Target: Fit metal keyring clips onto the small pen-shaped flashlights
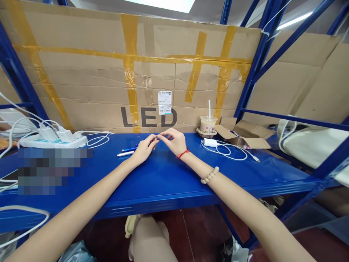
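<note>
My left hand (pixel 144 148) and my right hand (pixel 174 141) meet above the blue shelf (pixel 163 178), fingertips pinched together on a small dark object (pixel 157 138) too small to name. Just left of my left hand, two pens (pixel 127 151) lie on the shelf, one blue and one silver. My right wrist wears a red string and a beaded bracelet.
A white power strip (pixel 53 141) with plugs and cables sits at the left. A drink cup with a straw (pixel 208 124), an open cardboard box (pixel 242 134) and a white charger with cable (pixel 226 147) lie to the right. A taped cardboard wall marked LED (pixel 148 117) stands behind.
</note>
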Available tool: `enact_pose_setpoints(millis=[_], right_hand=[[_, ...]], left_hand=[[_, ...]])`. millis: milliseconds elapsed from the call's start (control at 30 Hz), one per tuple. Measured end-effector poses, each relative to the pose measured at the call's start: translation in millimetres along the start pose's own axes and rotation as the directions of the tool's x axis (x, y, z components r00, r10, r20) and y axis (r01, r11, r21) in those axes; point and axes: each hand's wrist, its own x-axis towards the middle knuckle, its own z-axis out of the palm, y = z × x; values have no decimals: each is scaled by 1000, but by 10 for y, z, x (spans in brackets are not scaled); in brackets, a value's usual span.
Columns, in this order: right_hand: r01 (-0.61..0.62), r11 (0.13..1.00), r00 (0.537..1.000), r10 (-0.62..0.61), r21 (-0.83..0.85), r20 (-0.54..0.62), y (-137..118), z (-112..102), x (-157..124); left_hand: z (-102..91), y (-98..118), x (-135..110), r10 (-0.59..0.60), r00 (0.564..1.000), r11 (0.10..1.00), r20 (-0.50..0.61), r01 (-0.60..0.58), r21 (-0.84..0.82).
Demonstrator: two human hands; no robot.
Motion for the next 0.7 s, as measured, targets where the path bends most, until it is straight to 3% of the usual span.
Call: enact_pose_setpoints(millis=[200, 400, 500, 633, 700], right_hand=[[-22, 998, 998, 19, 65, 58, 29, 43, -34], [-109, 961, 993, 93, 255, 76, -4, 64, -35], [-80, 959, 996, 64, 272, 68, -48, 78, -43], [-86, 949, 989, 46, 303, 137, -101, 60, -29], [-161, 923, 980, 106, 350, 169, -112, 19, 6]], left_hand=[[30, -1, -27, 23, 1000, 1000, 11, -23, -13], [54, 13, -38, 38, 999, 998, -32, -39, -52], [47, -4, -53, 37, 999, 997, -17, -38, -74], [-20, 0, -54, 21, 1000, 996, 14, -20, -87], [-109, 25, -9, -4, 999, 996, -45, 0, -88]])
